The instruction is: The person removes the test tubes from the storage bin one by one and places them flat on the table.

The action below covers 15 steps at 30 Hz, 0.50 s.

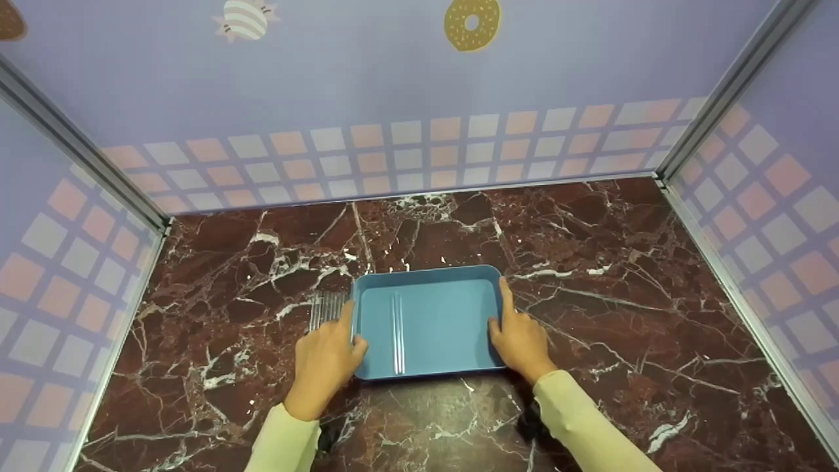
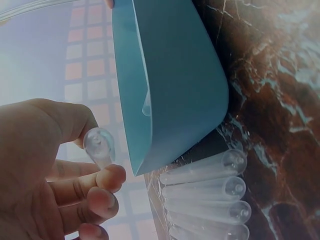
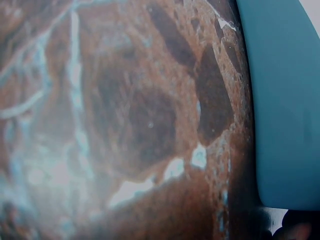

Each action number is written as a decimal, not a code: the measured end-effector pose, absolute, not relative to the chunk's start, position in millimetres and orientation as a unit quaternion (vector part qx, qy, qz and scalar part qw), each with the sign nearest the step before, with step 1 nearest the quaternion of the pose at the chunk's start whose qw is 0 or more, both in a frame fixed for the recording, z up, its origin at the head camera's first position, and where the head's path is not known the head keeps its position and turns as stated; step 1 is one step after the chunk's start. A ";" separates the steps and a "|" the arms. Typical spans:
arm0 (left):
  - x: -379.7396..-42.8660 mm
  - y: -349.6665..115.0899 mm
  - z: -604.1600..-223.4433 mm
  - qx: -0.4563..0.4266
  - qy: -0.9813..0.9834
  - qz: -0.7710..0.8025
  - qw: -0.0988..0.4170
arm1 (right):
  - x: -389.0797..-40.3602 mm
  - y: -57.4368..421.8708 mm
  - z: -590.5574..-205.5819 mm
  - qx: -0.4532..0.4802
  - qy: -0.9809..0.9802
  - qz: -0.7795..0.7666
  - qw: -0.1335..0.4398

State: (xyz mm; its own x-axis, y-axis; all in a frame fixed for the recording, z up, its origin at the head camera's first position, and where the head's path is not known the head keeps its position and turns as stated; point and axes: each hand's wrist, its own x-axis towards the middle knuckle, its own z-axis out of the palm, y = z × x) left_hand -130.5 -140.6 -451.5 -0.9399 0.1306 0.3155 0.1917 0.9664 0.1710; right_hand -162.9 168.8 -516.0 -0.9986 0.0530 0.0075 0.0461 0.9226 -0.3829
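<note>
A shallow blue tray lies on the marble-patterned surface, with clear tubes lengthwise in its left part. My left hand is at the tray's left rim. In the left wrist view its thumb and fingers pinch a clear round-ended plastic test tube, beside the tray's wall. Several more test tubes lie side by side on the surface just left of the tray. At the right rim, my right hand grips the tray, thumb inside and index finger along the outside.
Purple panels with pink and white checks enclose the surface at the back, left and right. Dark red marble with white veins stretches around the tray. Small white specks dot the surface behind it.
</note>
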 end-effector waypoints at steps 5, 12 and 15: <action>-130.0 -143.8 -451.5 -0.075 -0.983 -0.105 0.134 | -163.2 169.3 -515.8 -0.025 -0.981 0.194 0.006; -128.4 -148.2 -451.8 -0.074 -0.981 -0.112 0.139 | -163.5 169.5 -516.3 -0.022 -0.980 0.196 0.008; -128.5 -149.8 -452.6 -0.070 -0.981 -0.109 0.141 | -163.3 169.6 -516.4 -0.022 -0.981 0.195 0.009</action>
